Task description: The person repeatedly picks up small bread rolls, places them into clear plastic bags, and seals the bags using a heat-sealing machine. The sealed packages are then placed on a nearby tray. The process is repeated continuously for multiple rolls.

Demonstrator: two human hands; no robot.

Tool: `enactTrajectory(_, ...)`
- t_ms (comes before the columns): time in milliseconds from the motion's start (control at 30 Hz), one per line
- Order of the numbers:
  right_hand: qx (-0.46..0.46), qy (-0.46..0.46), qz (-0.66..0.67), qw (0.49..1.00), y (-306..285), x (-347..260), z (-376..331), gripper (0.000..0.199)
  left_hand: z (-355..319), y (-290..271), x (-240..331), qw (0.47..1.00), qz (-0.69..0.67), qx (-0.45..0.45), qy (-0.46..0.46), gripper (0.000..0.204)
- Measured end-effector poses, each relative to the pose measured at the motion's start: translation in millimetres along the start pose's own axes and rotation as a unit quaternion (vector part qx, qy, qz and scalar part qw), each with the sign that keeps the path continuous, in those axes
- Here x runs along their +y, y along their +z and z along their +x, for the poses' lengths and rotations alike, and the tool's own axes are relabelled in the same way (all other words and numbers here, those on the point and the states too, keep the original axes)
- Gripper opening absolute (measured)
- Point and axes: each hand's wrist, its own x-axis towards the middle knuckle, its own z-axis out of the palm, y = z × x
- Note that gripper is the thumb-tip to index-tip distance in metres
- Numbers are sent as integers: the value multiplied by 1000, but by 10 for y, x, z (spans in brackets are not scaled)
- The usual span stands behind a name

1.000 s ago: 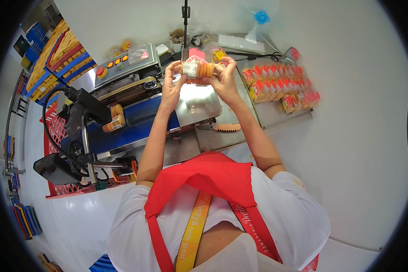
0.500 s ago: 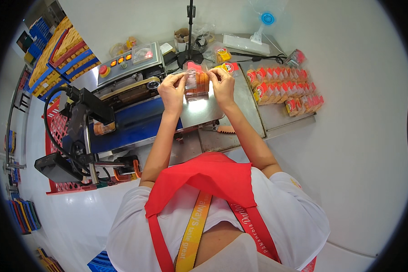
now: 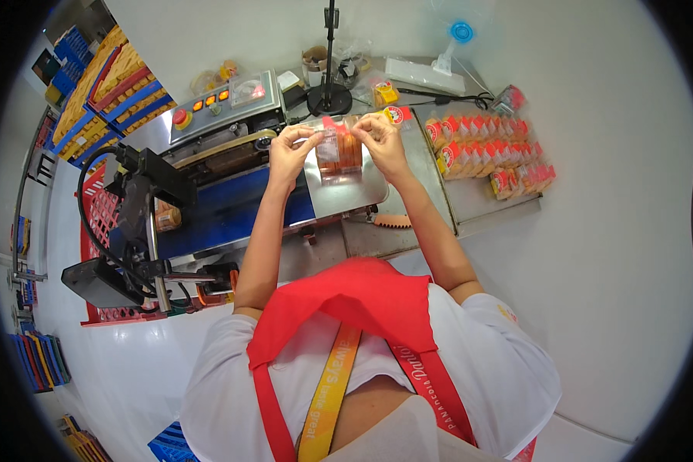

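A clear plastic bag of sliced bread with a red and white label lies over the shiny metal plate at the end of the blue conveyor belt. My left hand pinches the bag's upper left corner between thumb and fingers. On the opposite side, my right hand grips the upper right part of the bag. Both forearms reach forward, to either side of the plate. Another bread bag rides at the belt's left end, partly hidden by a black device on a stand.
Right of my hands, several bagged breads stand in rows on the metal table. A saw-toothed knife lies near the front edge. A control panel flanks the belt; a black pole stand rises behind. A red crate stands left.
The bread bag has come slightly nearer to me and lower over the metal plate, still held in both hands. The other bag has moved left on the belt.
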Motion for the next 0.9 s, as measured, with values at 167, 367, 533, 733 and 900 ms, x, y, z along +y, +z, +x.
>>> enactTrajectory(167,-201,96,249,942,-249,4,135,15,32,-113,123,990,-79,-119,-6,5)
enactTrajectory(367,-204,24,209,956,-211,204,232,13,126,-148,-3,987,-101,-125,10,6)
enactTrajectory(533,-32,-26,153,987,-38,111,-21,14,61,-109,-93,992,-108,-59,1,6)
enactTrajectory(733,-4,-13,141,990,-13,-61,-128,8,-70,9,-33,996,-94,10,-3,6)
enactTrajectory(900,69,17,174,982,87,64,-152,8,-85,24,61,997,-81,-15,-8,10)
